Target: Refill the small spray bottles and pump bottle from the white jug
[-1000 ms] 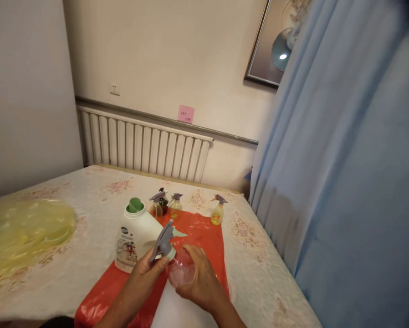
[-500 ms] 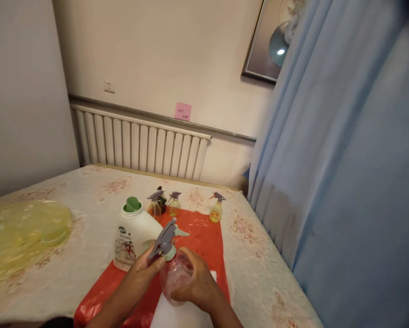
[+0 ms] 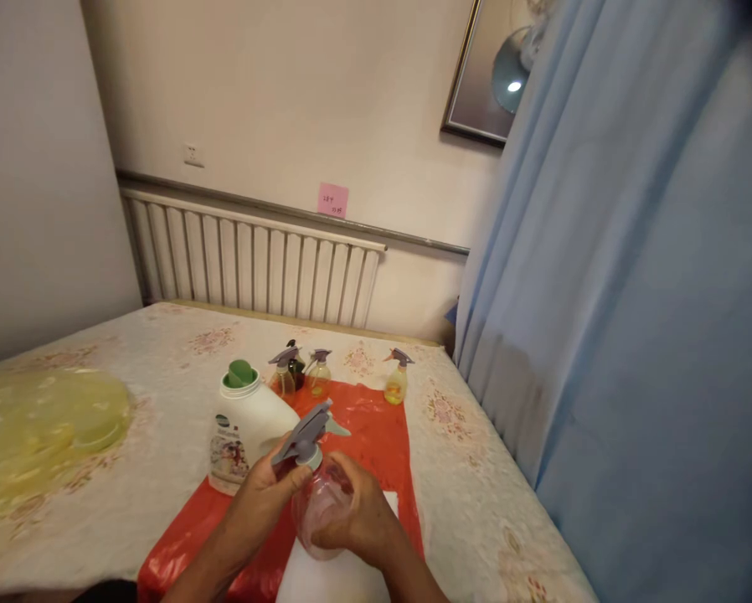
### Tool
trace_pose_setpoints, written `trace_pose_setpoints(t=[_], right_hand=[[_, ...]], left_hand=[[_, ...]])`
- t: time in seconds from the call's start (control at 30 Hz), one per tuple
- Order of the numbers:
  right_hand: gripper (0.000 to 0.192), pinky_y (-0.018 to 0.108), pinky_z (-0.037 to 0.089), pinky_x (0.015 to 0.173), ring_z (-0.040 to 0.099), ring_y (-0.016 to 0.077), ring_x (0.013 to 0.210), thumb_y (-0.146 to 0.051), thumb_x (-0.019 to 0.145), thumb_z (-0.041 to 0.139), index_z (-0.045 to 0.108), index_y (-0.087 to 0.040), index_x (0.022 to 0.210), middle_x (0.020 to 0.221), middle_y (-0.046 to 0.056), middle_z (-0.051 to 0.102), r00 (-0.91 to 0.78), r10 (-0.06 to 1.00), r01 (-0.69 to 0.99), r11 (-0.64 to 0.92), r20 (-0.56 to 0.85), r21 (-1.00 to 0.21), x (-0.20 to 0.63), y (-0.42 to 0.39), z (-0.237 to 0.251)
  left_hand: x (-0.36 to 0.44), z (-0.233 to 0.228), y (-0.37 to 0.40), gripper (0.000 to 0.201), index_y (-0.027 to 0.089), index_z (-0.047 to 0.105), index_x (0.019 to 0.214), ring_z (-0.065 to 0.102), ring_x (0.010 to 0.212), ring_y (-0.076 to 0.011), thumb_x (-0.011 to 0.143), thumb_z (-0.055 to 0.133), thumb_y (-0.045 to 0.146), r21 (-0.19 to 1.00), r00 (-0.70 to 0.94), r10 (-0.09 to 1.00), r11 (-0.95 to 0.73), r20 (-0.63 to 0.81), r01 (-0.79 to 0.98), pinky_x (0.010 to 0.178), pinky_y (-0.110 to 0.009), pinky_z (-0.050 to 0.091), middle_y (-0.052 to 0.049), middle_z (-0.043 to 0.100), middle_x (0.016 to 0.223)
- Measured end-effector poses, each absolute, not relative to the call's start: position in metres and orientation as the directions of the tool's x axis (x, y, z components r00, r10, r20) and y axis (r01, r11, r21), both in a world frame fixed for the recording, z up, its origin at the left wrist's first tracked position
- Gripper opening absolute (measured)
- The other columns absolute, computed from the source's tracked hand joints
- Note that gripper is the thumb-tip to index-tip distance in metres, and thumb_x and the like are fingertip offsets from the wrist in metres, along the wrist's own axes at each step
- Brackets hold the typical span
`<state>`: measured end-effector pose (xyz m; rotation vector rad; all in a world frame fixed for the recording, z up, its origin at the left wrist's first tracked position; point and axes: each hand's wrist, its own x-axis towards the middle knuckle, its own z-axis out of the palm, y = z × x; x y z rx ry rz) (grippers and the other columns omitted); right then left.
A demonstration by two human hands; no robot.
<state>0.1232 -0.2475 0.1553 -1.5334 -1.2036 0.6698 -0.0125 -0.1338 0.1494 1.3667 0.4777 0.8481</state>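
We have tipped the little clear spray bottle (image 3: 321, 511) up more than before; a second ago it leaned over toward our right hand (image 3: 357, 517), and now it stands straighter between both hands. Our right hand has slid lower around its round belly. Our left hand (image 3: 268, 494) has moved up closer under the grey sprayer top (image 3: 306, 434).

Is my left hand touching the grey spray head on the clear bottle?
Touching. The head view shows the left hand gripping the grey spray head at its collar, no gap.
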Motion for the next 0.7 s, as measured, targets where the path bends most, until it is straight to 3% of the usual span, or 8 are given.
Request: trace_pose_setpoints(t=[0.23, 0.47, 0.6, 0.7], right_hand=[[0.081, 0.032, 0.048, 0.086, 0.063, 0.0237, 0.098, -0.005, 0.044, 0.083, 0.064, -0.024, 0.12, 0.105, -0.001, 0.068, 0.31, 0.948, 0.214, 0.009, 0.076, -0.977, 0.125, -0.248, 0.16], [0.091, 0.036, 0.046, 0.09, 0.062, 0.0252, 0.101, -0.006, 0.043, 0.085, 0.06, -0.024, 0.128, 0.112, 0.002, 0.068, 0.319, 0.948, 0.207, -0.056, 0.014, -0.977, 0.127, -0.248, 0.157], [0.089, 0.036, 0.046, 0.088, 0.062, 0.0257, 0.1, -0.006, 0.042, 0.085, 0.062, -0.022, 0.126, 0.111, 0.002, 0.069, 0.314, 0.949, 0.193, -0.048, 0.016, -0.98, 0.126, -0.248, 0.158], [0.087, 0.036, 0.045, 0.088, 0.062, 0.0259, 0.102, -0.006, 0.043, 0.085, 0.063, -0.024, 0.125, 0.11, 0.001, 0.069, 0.315, 0.949, 0.195, -0.037, 0.027, -0.98, 0.125, -0.248, 0.159]], left_hand=[[-0.009, 0.153, -0.131, 0.047, 0.025, 0.061, 0.118, 0.066, 0.1, -0.0219, 0.075, 0.077, 0.035, 0.946, 0.662, 0.74, 0.119, 0.119, -0.303, 0.087, -0.031, 0.051, -0.002, 0.074, 0.106], [-0.008, 0.15, -0.13, 0.046, 0.023, 0.065, 0.117, 0.066, 0.102, -0.0234, 0.075, 0.077, 0.035, 0.911, 0.739, 0.66, 0.21, 0.134, -0.354, 0.094, -0.034, 0.048, -0.005, 0.074, 0.109], [-0.004, 0.148, -0.131, 0.045, 0.023, 0.065, 0.116, 0.064, 0.107, -0.0233, 0.074, 0.078, 0.033, 0.912, 0.71, 0.691, 0.193, 0.136, -0.363, 0.095, -0.033, 0.047, -0.005, 0.073, 0.112], [-0.001, 0.148, -0.13, 0.04, 0.022, 0.067, 0.111, 0.065, 0.099, -0.0211, 0.074, 0.079, 0.033, 0.922, 0.675, 0.728, 0.171, 0.12, -0.348, 0.088, -0.03, 0.05, -0.003, 0.074, 0.106]])
